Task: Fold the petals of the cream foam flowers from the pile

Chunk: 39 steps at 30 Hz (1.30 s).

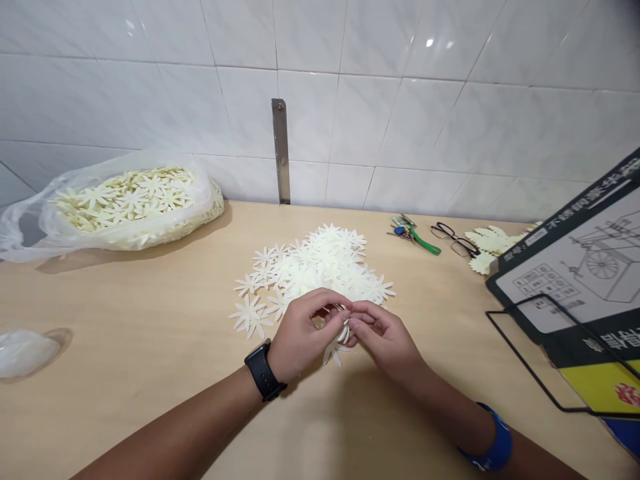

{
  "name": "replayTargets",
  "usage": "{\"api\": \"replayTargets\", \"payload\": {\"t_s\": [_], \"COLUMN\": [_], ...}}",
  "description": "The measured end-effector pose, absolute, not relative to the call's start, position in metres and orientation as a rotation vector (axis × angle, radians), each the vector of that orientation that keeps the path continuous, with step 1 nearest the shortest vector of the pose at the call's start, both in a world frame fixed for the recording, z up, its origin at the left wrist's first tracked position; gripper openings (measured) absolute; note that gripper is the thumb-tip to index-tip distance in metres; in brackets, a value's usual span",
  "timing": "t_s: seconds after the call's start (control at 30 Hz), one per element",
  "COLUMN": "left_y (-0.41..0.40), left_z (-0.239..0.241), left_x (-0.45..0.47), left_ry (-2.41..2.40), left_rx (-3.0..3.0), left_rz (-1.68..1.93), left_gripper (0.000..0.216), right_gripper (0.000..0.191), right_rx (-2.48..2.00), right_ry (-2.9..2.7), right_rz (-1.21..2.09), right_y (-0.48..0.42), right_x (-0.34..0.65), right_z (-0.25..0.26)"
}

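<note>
My left hand point(311, 328), below a black watch, pinches pale cream flower cutouts point(343, 333) between thumb and fingers. From the other side my right hand point(384, 339) grips the same cutouts, and the fingertips of both hands nearly meet. The held cutouts look bunched with their petals curled, and fingers partly hide them; how many there are I cannot tell. Just beyond my hands lies a loose heap of flat, many-petalled flower cutouts point(320, 263) on the wooden table point(175, 333). One cutout point(335, 352) shows beneath my fingers.
A clear plastic bag point(195, 223) full of similar cutouts lies at the back left. A small whitish bag point(25, 353) is at the left edge. Keys with a green strap point(424, 241), eyeglasses point(455, 239), more cutouts point(493, 240), a printed box point(575, 267) and a black wire frame point(525, 380) occupy the right.
</note>
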<state>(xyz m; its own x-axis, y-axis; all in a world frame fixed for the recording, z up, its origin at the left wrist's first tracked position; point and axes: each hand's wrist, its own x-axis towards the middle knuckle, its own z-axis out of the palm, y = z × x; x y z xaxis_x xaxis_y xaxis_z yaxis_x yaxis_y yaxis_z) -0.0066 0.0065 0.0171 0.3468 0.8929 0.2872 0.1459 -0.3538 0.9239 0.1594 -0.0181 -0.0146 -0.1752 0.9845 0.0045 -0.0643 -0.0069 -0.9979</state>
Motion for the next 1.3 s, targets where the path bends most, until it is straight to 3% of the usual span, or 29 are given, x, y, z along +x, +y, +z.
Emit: {"api": "replayTargets", "payload": {"t_s": [0.73,1.3], "left_y": [0.0036,0.0059], "left_z": [0.0177,0.0128], "left_x": [-0.0058,-0.006], "left_ry": [0.967,0.895], "left_rx": [1.615,1.579], "left_rz": [1.07,1.088], "left_gripper": [0.019,0.01], "right_gripper": [0.022,0.018], "right_rx": [-1.12,-1.071], "right_ry": [-1.269,-1.233], "right_rz": [1.323,1.345], "right_y": [-0.02,-0.0192], "right_x": [0.1575,0.1571], "right_z": [-0.0085,-0.0097]}}
